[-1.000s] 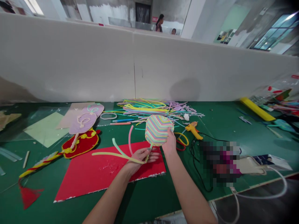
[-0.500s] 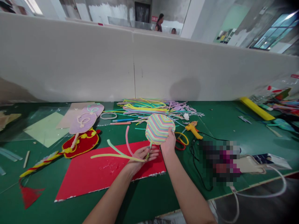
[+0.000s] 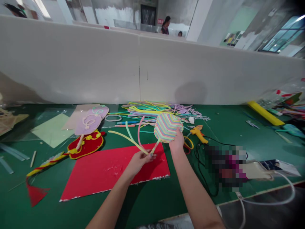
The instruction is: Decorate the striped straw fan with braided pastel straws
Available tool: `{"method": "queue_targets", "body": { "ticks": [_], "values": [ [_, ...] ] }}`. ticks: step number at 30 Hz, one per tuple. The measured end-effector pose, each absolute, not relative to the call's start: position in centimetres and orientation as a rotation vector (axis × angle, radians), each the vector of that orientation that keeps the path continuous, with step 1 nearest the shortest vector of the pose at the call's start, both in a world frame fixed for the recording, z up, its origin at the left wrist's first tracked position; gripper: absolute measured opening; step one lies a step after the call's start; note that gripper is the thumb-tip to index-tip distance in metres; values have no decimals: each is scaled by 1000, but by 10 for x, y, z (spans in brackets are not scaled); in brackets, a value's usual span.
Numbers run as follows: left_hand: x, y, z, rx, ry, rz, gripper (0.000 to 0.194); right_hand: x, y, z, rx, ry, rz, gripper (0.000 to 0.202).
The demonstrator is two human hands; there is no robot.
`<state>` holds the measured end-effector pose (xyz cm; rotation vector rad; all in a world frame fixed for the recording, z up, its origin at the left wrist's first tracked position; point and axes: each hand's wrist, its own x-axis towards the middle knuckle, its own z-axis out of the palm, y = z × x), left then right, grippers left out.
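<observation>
My right hand (image 3: 177, 142) grips the right edge of a round fan (image 3: 167, 126) with pastel zigzag stripes. From the fan's lower left runs a short twisted handle (image 3: 156, 146). At its lower end my left hand (image 3: 141, 160) is closed on loose pipe cleaners; the fingers partly hide the grip. The free ends, a yellow pipe cleaner (image 3: 122, 136), a green one (image 3: 128, 129) and a pink one (image 3: 140, 128), fan out up and left. Beneath the hands lies a red board (image 3: 95, 175).
Loose pipe cleaners (image 3: 147, 109) are heaped by the partition (image 3: 95, 63). A red and yellow tasselled fan (image 3: 85, 144) and a lilac gourd-shaped piece (image 3: 89, 122) lie left. On the right are a yellow glue gun (image 3: 199, 133), its black cord, and scissors (image 3: 190, 143) half hidden behind my right wrist.
The fan has risen slightly and shifted right with my right hand. My left hand has turned from palm-up, fingers spread, to a closed grip, and the loose pipe cleaner ends now point more upward.
</observation>
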<state>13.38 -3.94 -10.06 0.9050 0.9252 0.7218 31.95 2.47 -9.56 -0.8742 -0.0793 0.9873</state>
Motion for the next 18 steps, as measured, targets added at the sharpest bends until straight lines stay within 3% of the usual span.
{"method": "queue_targets", "body": {
  "ticks": [9,18],
  "values": [
    [138,-45,-106,737,966,766,46,315,20,-96,-862,-55,1037,25],
    [141,-44,-109,615,1018,740,24,314,22,-93,-821,-70,1077,25]
  ]
}}
